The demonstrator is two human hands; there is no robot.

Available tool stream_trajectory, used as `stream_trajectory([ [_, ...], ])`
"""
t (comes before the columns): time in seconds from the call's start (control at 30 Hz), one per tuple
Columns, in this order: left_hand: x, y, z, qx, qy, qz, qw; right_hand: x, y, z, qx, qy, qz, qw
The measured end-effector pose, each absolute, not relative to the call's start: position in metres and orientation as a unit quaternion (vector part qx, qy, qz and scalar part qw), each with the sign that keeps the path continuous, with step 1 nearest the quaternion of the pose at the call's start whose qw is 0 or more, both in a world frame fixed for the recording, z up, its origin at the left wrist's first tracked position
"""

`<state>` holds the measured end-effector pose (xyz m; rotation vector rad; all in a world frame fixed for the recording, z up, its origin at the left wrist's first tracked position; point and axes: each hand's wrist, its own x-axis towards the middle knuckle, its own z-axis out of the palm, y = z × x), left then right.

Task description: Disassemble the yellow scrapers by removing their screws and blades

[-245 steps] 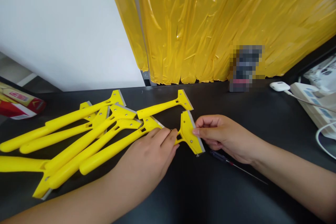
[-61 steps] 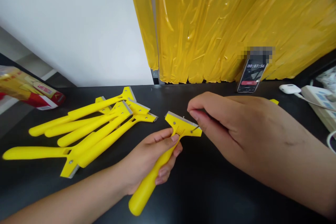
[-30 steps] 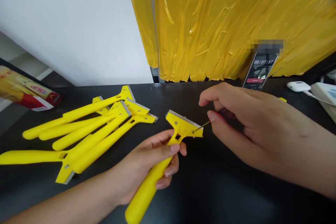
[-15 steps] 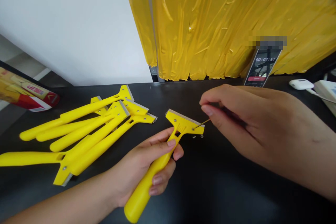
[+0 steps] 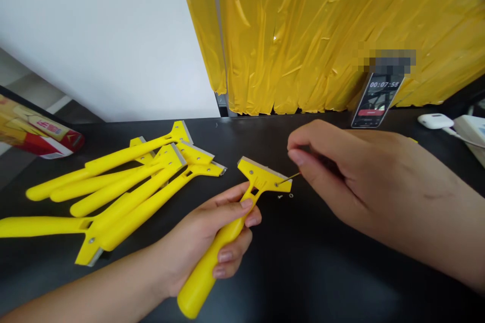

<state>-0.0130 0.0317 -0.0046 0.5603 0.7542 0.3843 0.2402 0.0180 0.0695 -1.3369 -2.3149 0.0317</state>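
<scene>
My left hand (image 5: pixel 215 224) is closed around the handle of a yellow scraper (image 5: pixel 202 272), its head pointing up and away to the right with a metal blade edge along the far side. Between the thumb and forefinger of my right hand (image 5: pixel 364 186) is a thin metal rod, apparently a hex key (image 5: pixel 290 179); its grip end is hidden in the hand. The rod's tip touches the right-hand screw (image 5: pixel 276 184) of the scraper head. On the black table beside that head lie a tiny loose screw (image 5: pixel 280 197) and a small nut (image 5: pixel 291 195).
Several yellow scrapers (image 5: pixel 132 202) lie in an overlapping pile on the left of the black table (image 5: pixel 303 272). A red and yellow package (image 5: pixel 45 136) stands beyond. At the back right are a phone (image 5: pixel 375 101) showing a timer and a white earphone case (image 5: pixel 435 121).
The held scraper has shifted very slightly left in view, with the rod still at the same screw. My right hand has turned a little. The phone timer has advanced one second.
</scene>
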Motion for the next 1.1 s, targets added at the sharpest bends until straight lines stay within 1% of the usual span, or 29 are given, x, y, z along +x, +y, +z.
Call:
stream_trajectory([
  [0.1, -0.0133, 0.0309, -0.0046, 0.265, 0.361, 0.181, 0.876, 0.2403, 0.0180, 0.0685, -0.484, -0.835, 0.053, 0.258],
  [0.17, -0.0135, 0.0306, -0.0048, 0.264, 0.358, 0.179, 0.878, 0.2400, 0.0186, 0.0676, -0.479, -0.835, 0.034, 0.267],
  [0.23, -0.0135, 0.0305, -0.0050, 0.266, 0.361, 0.174, 0.877, 0.2396, 0.0197, 0.0674, -0.480, -0.837, 0.014, 0.261],
  [0.33, -0.0130, 0.0307, -0.0047, 0.271, 0.365, 0.170, 0.874, 0.2399, 0.0210, 0.0681, -0.473, -0.846, 0.034, 0.243],
  [0.47, -0.0121, 0.0311, -0.0037, 0.264, 0.368, 0.177, 0.874, 0.2412, 0.0206, 0.0672, -0.472, -0.849, -0.018, 0.238],
  [0.6, -0.0125, 0.0315, -0.0041, 0.276, 0.363, 0.166, 0.874, 0.2427, 0.0179, 0.0672, -0.475, -0.849, 0.023, 0.231],
  [0.7, -0.0129, 0.0313, -0.0049, 0.272, 0.362, 0.173, 0.875, 0.2443, 0.0166, 0.0691, -0.480, -0.848, 0.007, 0.225],
  [0.83, -0.0129, 0.0312, -0.0050, 0.259, 0.368, 0.180, 0.875, 0.2458, 0.0167, 0.0704, -0.480, -0.844, 0.043, 0.234],
  [1.0, -0.0126, 0.0319, -0.0048, 0.255, 0.363, 0.174, 0.879, 0.2434, 0.0207, 0.0678, -0.473, -0.852, -0.007, 0.224],
  [1.1, -0.0123, 0.0320, -0.0046, 0.259, 0.359, 0.171, 0.880, 0.2419, 0.0214, 0.0667, -0.464, -0.855, 0.021, 0.230],
])
